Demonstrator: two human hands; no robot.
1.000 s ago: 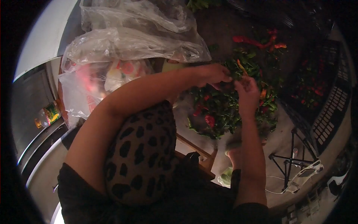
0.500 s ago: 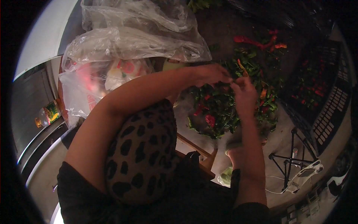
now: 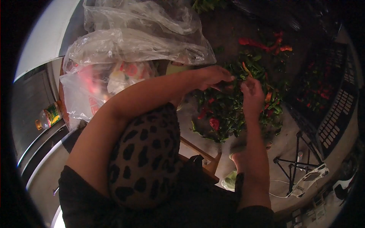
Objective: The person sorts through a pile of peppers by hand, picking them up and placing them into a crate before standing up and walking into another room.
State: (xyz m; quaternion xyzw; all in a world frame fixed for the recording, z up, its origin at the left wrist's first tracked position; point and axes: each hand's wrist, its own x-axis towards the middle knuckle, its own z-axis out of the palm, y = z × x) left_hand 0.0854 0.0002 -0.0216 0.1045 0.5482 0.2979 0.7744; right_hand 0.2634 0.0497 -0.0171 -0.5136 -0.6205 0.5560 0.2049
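A broad heap of green peppers (image 3: 224, 114) with some red ones lies on the ground in front of me. My left hand (image 3: 216, 77) is over the heap's left part, fingers bent and thumb side toward the other hand; whatever it holds is too dark to name. Just right of it, my right hand (image 3: 252, 93) is raised with its fingertips pinched together, and the thing in them, if any, cannot be made out. A narrow gap separates the two hands. Behind the right fingertips an orange-red pepper (image 3: 246, 69) lies on the pile.
Large clear plastic bags (image 3: 140, 45) cover the upper left. A black crate (image 3: 330, 121) holding red and green pieces stands at right, near a black folding stand (image 3: 296, 161). Long red peppers (image 3: 253, 43) lie farther back. A plastic bottle (image 3: 49, 116) is at far left.
My hands were touching at the fingertips and have drawn slightly apart. The right hand has shifted a little right and down; the heap looks the same.
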